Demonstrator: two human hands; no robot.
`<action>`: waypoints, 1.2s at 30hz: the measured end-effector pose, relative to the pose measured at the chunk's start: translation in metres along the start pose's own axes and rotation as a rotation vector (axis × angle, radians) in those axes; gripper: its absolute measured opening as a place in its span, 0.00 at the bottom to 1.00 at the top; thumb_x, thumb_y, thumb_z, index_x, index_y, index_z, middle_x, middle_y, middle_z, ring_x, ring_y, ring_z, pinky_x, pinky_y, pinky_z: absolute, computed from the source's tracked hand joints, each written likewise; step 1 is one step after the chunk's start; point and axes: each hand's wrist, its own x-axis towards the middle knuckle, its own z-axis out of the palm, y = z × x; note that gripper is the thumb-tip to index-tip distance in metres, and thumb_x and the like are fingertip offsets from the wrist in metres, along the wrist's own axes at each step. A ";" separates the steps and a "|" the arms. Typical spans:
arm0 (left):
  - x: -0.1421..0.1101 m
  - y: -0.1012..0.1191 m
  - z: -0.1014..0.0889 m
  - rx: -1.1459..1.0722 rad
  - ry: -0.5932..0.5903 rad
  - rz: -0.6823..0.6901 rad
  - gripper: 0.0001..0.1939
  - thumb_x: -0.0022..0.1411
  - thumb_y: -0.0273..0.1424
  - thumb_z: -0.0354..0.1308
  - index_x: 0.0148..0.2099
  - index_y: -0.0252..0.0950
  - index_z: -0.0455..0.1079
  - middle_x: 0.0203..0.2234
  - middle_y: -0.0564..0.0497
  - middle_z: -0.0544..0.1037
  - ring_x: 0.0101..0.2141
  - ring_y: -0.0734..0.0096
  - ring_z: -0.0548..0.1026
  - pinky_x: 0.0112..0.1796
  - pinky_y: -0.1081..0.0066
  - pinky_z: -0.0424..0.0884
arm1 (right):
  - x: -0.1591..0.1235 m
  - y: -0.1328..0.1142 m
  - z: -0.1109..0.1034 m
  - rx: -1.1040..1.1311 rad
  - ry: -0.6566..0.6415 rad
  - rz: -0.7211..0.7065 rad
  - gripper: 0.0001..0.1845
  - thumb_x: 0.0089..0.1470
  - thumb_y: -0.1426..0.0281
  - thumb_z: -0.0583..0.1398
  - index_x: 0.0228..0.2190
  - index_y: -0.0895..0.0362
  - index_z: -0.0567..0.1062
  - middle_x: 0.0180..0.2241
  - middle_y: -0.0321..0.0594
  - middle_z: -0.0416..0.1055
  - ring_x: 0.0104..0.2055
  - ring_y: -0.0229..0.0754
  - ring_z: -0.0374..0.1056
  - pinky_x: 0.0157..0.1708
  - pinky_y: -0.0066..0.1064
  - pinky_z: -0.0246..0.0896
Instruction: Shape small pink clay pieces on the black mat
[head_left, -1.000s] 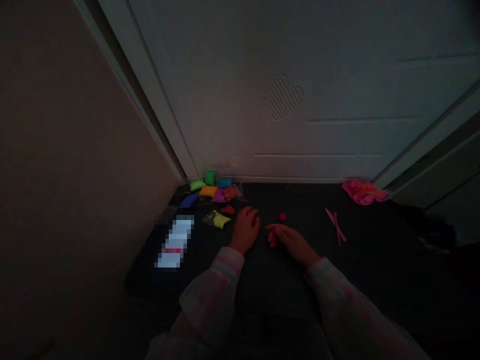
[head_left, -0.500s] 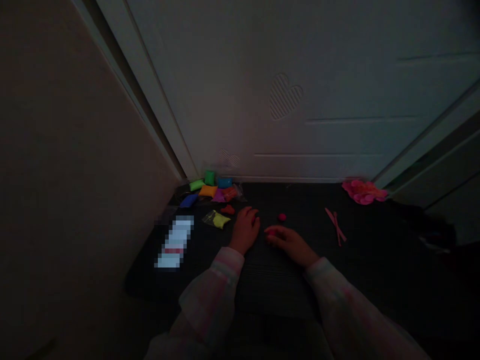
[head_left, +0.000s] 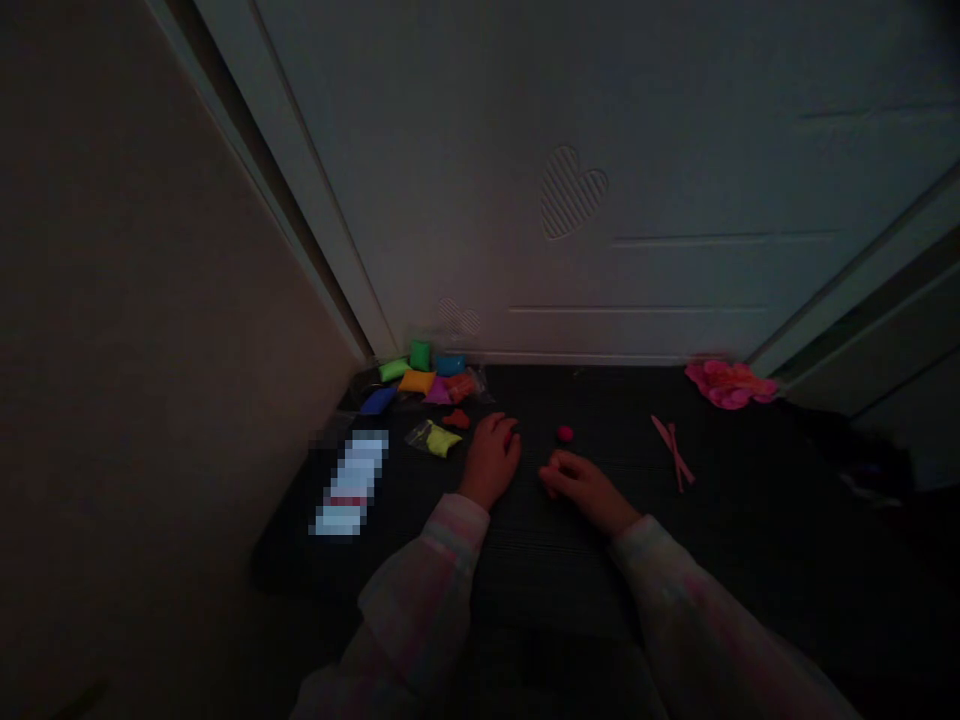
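Observation:
My left hand (head_left: 491, 462) rests on the dark table with its fingers bent. A bit of pinkish-red modelling clay (head_left: 510, 437) shows at its fingertips. To its right, my right hand (head_left: 581, 485) is closed, its fingers curled inward over a pink clay piece that is now hidden. A small round pink clay ball (head_left: 565, 434) lies on the table just beyond the right hand, apart from it. Left of my left hand are a small orange-red clay piece (head_left: 456, 419) and a clear packet of yellow clay (head_left: 441, 440).
Several coloured clay packets (head_left: 417, 382) are heaped at the back left. A pixelated bright phone-like rectangle (head_left: 351, 485) lies at the left edge. Two crossed pink tools (head_left: 673, 452) lie to the right; a pink-and-orange pile (head_left: 729, 385) is at the back right. A white panel (head_left: 675, 180) stands behind.
The fingers of my right hand have curled in, covering the pink clay that showed at their tips, and the hand has shifted slightly right. My left hand stays in place.

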 end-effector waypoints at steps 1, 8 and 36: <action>0.000 0.000 0.000 0.000 0.001 0.001 0.14 0.57 0.28 0.48 0.45 0.32 0.66 0.45 0.42 0.68 0.48 0.63 0.64 0.49 0.61 0.62 | 0.000 0.000 0.000 0.008 0.003 0.007 0.19 0.42 0.54 0.59 0.19 0.56 0.62 0.18 0.30 0.59 0.23 0.33 0.54 0.25 0.28 0.49; 0.000 0.000 0.001 0.002 0.004 0.006 0.14 0.56 0.27 0.48 0.45 0.33 0.66 0.45 0.42 0.68 0.48 0.63 0.65 0.49 0.60 0.63 | 0.001 0.000 0.002 0.111 -0.017 -0.001 0.19 0.47 0.53 0.53 0.32 0.56 0.66 0.24 0.33 0.62 0.26 0.36 0.60 0.29 0.30 0.55; 0.000 0.000 0.000 0.000 0.004 -0.002 0.14 0.56 0.28 0.48 0.45 0.33 0.67 0.45 0.42 0.68 0.48 0.63 0.65 0.49 0.61 0.63 | 0.001 -0.001 -0.002 0.012 -0.026 -0.021 0.25 0.51 0.51 0.46 0.18 0.56 0.67 0.19 0.34 0.63 0.25 0.36 0.60 0.31 0.31 0.54</action>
